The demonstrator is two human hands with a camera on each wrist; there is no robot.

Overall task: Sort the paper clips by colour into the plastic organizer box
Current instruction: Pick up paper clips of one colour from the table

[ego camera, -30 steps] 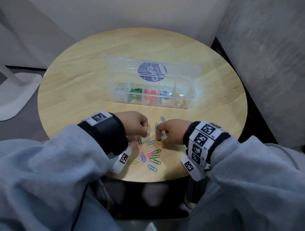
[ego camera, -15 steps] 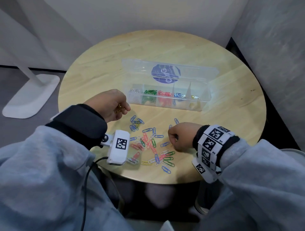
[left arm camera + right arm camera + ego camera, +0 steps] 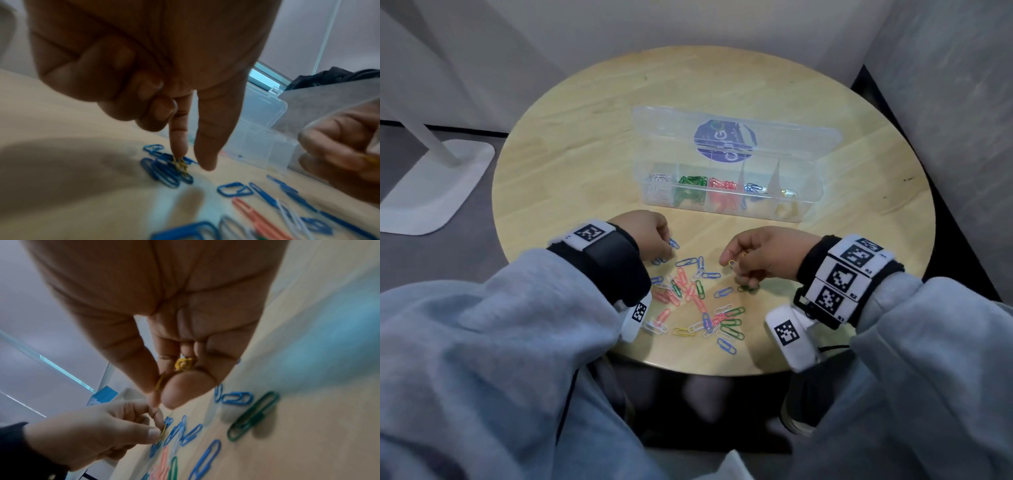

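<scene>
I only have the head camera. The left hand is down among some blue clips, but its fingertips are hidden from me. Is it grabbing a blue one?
Observer: No. The left wrist view shows the left hand pinching a yellow clip at its fingertips, just over the blue clips.
Operator: And the right hand, does it hold only one?
Observer: More. In the right wrist view the right hand pinches a second yellow clip between thumb and forefinger, and a yellow bunch sits tucked against its curled fingers.

Round wooden table [image 3: 592, 144]; white stand base [image 3: 438, 185] on grey floor, left; possibly shoe [image 3: 796, 416] underneath.
</scene>
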